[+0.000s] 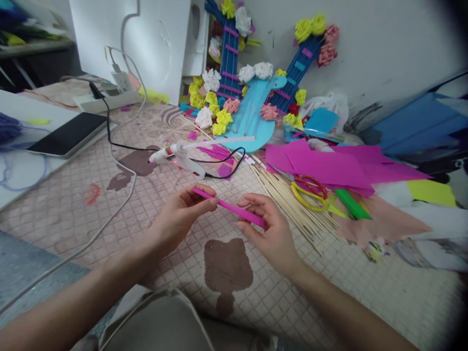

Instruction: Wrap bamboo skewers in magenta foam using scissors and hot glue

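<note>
A narrow magenta paper strip point(234, 208) spans the gap between my two hands, above the patterned tablecloth. My left hand point(186, 207) pinches its far-left end between thumb and fingers. Around the strip's right end curl the fingers of my right hand point(268, 229), with the thumb below it. Just beyond my hands lies a white hot glue gun point(183, 161) with a glue stick in its back and a small red light showing. Several thin magenta rolls point(215, 152) lie behind the glue gun.
Right of my hands are bamboo skewers point(292, 200), scissors with red and yellow handles point(310, 192) and magenta paper sheets point(329, 165). Paper-flower decorations on a blue board point(252, 117) stand against the wall. A phone point(69, 134) and a white cable point(106, 224) lie left.
</note>
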Action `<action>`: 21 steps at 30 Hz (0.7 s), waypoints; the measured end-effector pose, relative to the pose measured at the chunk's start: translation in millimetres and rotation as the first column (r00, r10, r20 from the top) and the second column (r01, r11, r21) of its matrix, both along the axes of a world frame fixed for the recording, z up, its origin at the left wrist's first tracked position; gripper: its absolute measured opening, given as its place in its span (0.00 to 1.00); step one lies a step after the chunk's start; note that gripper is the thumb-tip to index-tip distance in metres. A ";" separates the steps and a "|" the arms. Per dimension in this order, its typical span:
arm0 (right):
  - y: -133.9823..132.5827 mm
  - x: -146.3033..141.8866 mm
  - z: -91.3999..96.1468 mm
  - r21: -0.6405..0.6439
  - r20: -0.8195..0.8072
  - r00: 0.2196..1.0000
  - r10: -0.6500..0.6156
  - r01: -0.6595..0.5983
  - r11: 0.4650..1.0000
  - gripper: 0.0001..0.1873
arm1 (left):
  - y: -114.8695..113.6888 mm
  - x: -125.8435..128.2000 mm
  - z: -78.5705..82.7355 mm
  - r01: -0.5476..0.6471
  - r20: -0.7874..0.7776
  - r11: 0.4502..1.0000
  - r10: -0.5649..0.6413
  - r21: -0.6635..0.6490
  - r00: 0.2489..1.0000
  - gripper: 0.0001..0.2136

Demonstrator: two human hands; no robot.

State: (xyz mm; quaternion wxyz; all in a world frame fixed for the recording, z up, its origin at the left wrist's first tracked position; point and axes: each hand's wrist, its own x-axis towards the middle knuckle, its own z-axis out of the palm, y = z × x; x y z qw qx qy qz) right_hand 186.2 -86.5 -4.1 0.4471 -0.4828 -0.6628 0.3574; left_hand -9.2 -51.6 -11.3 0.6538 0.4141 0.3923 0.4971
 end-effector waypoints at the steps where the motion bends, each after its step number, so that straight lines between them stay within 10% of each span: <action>1: 0.3 -0.7 1.4 -0.082 -0.057 0.998 0.009 -0.014 0.997 0.21 | -0.6 -0.3 -0.5 -0.010 -0.033 0.999 0.011 0.037 0.999 0.07; 8: 1.9 -3.5 6.0 -0.244 -0.130 0.991 -0.008 -0.024 0.970 0.04 | -4.5 1.1 3.4 -0.005 -0.066 0.984 0.017 0.177 0.998 0.14; 21: -0.2 -7.6 -4.0 0.008 -0.077 0.989 -0.129 0.130 0.991 0.07 | -11.0 9.7 2.0 -0.062 0.028 0.993 0.060 0.100 0.998 0.13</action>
